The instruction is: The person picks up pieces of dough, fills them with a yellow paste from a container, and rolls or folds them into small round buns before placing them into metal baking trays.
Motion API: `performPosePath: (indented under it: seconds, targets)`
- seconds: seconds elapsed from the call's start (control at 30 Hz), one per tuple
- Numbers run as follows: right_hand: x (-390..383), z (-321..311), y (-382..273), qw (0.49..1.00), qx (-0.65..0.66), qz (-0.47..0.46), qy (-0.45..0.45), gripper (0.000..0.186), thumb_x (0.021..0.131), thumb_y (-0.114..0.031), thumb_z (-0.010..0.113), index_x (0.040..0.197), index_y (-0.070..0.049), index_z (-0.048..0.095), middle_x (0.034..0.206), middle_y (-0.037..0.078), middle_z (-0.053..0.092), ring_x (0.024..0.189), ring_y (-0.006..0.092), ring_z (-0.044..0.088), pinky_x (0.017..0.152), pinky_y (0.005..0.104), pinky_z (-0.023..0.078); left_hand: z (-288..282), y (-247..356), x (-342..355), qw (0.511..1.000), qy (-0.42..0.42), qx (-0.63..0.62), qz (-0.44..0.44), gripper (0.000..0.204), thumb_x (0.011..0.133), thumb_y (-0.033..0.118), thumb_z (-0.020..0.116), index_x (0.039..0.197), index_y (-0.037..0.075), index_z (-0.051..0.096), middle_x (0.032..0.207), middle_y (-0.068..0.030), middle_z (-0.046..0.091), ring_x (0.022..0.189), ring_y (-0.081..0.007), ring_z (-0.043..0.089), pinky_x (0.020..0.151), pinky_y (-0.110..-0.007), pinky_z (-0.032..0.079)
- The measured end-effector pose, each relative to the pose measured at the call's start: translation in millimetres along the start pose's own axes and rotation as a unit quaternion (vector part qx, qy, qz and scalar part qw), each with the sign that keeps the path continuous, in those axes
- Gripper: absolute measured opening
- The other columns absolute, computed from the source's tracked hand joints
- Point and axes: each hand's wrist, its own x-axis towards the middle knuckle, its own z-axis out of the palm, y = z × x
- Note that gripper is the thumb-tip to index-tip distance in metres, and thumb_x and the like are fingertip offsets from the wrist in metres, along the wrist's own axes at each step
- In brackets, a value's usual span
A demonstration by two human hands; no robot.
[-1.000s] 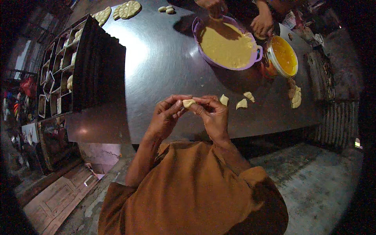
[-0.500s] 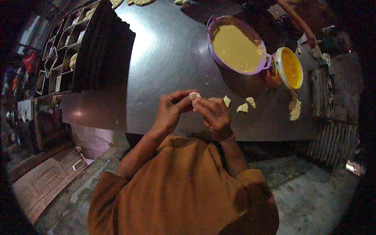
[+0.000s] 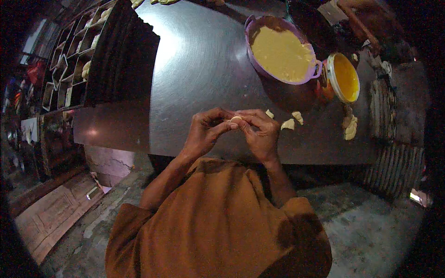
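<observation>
Between the fingertips of both hands is a small, pale, rounded piece of dough (image 3: 236, 119), held just above the near part of the metal table (image 3: 199, 83). My left hand (image 3: 206, 127) pinches it from the left, thumb and fingers closed on it. From the other side my right hand (image 3: 260, 132) grips the same piece with thumb and fingers. To the right of my right hand lie several loose dough scraps (image 3: 288, 124) on the tabletop. Part of the dough piece is covered by my fingers.
A purple two-handled basin (image 3: 316, 70) of pale yellow mixture stands at the back right. Beside it a tub (image 3: 331, 76) with orange-yellow contents leans over. More dough (image 3: 351, 128) lies at the right. A dark rack (image 3: 88, 55) with compartments rises on the left. Another person's arm (image 3: 359, 23) shows far right.
My right hand has turned, its thumb now meeting the left thumb at the dough piece. The piece has shifted slightly right and nearer me.
</observation>
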Motion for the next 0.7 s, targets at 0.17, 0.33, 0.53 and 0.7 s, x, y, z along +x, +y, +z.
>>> performPosePath:
  seconds: [0.17, 0.33, 0.53, 0.7]
  targets:
    - [7.2, -6.8, 7.4, 0.996, 0.038, 0.036, -0.077, 0.01, 0.083, -0.013, 0.071, 0.089, -0.006, 0.075, 0.097, 0.009, 0.072, 0.087, 0.0224, 0.069, 0.076, 0.0323, 0.054, 3.4, -4.9, 1.0, 0.997, 0.033, 0.074, 0.012, 0.012, 0.089, 0.011, 0.068, 0.091, -0.001, 0.067, 0.092, -0.0079, 0.07, 0.085, -0.0125, 0.064, 0.074, -0.027, 0.051]
    - [4.0, -4.8, 28.0, 0.979, 0.126, 0.114, -0.109, 0.01, 0.083, -0.013, 0.072, 0.087, -0.004, 0.074, 0.099, 0.009, 0.072, 0.087, 0.0184, 0.068, 0.076, 0.0314, 0.054, 8.9, -14.9, -3.6, 0.997, 0.05, 0.055, 0.037, 0.018, 0.09, 0.004, 0.062, 0.107, 0.001, 0.058, 0.096, -0.0093, 0.068, 0.087, -0.0142, 0.064, 0.078, -0.029, 0.051]
    - [1.4, -1.9, 39.6, 0.928, 0.267, 0.218, -0.143, 0.03, 0.078, -0.004, 0.074, 0.107, -0.003, 0.066, 0.103, 0.008, 0.07, 0.088, 0.014, 0.066, 0.079, 0.0292, 0.054, 6.9, -15.0, -3.3, 0.984, 0.008, -0.168, -0.053, 0.057, 0.081, -0.011, 0.059, 0.131, 0.005, 0.038, 0.1, -0.0083, 0.065, 0.098, -0.0166, 0.062, 0.084, -0.03, 0.051]
    - [-4.4, 10.7, 32.2, 0.934, 0.243, 0.211, -0.152, 0.03, 0.076, -0.002, 0.074, 0.105, -0.004, 0.065, 0.096, 0.006, 0.07, 0.087, 0.0185, 0.067, 0.082, 0.0307, 0.053, -6.5, -46.6, 0.7, 0.936, -0.042, -0.349, -0.023, 0.07, 0.071, -0.014, 0.056, 0.136, 0.006, 0.036, 0.103, -0.0105, 0.063, 0.101, -0.0209, 0.062, 0.089, -0.032, 0.05]
